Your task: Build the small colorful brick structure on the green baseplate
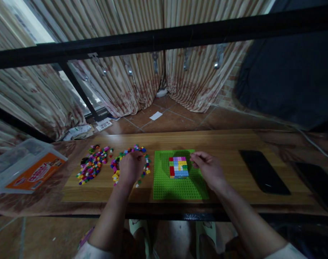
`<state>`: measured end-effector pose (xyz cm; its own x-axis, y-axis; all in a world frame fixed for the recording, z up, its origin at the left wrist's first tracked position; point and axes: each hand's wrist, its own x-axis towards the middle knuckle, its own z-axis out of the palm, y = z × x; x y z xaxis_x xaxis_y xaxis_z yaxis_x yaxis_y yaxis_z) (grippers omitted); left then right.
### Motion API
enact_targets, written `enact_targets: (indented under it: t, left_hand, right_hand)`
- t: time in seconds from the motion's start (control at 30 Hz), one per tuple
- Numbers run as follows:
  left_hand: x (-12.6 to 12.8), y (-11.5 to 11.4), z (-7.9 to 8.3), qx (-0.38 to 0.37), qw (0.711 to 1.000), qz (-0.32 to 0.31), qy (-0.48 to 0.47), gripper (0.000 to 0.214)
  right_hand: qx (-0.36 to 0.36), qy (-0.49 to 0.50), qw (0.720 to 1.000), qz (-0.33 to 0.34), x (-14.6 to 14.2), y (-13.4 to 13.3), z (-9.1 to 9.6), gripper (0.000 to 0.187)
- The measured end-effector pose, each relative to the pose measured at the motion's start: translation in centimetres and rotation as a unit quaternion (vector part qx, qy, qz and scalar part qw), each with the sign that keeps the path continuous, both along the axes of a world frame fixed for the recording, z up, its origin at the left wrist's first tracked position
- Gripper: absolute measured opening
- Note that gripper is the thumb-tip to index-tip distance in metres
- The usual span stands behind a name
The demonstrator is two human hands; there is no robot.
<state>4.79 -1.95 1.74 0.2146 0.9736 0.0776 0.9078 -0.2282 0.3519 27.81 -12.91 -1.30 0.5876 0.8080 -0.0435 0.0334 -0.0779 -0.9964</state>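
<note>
A green studded baseplate (pixel 164 190) lies on the wooden board. On it sits a low stack of toy building bricks (pixel 179 167) in red, blue, yellow, pink, purple and white. Over a loose ring of small bricks (pixel 147 165) left of the baseplate, my left hand (pixel 131 167) is closed, fingers curled; whatever they may hold is hidden. My right hand (pixel 208 169) is just right of the brick stack, above the baseplate's edge, thumb and fingertips pinched together. Anything in that pinch is too small to make out.
Further left is a heap of mixed bricks (pixel 95 163), with a clear plastic tub (pixel 23 169) bearing an orange label beyond it. A black phone (pixel 263 172) lies at the right, another dark flat device (pixel 317 183) past it. A black metal bar (pixel 164 43) crosses ahead.
</note>
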Motion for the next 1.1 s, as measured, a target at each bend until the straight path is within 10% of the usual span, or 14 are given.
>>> enact_targets:
  t: [0.1,0.33,0.67,0.87,1.1]
  left_hand:
    - [0.7,-0.8,0.5,-0.105,0.961,-0.016,-0.253,0.019]
    - [4.4,-4.8,1.1,-0.376,0.696,-0.06,-0.608,0.019]
    - [6.2,-6.6,0.7,-0.441,0.584,-0.047,-0.68,0.017]
    - [6.4,-6.7,0.6,-0.45,0.603,-0.079,-0.654,0.021]
    - [4.9,-4.5,-0.3,-0.283,0.785,-0.024,-0.551,0.015]
  right_hand:
    - [0.063,-0.068,0.996,0.016,-0.6,-0.5,1.0,0.022]
    - [0.14,-0.217,0.954,0.153,-2.7,-2.6,2.6,0.015]
    - [0.16,-0.276,0.94,0.125,-3.4,-2.8,2.3,0.013]
    - [0.168,-0.302,0.929,0.133,-2.9,-3.1,2.6,0.016]
    - [0.064,-0.286,0.949,0.114,0.4,-2.9,2.1,0.016]
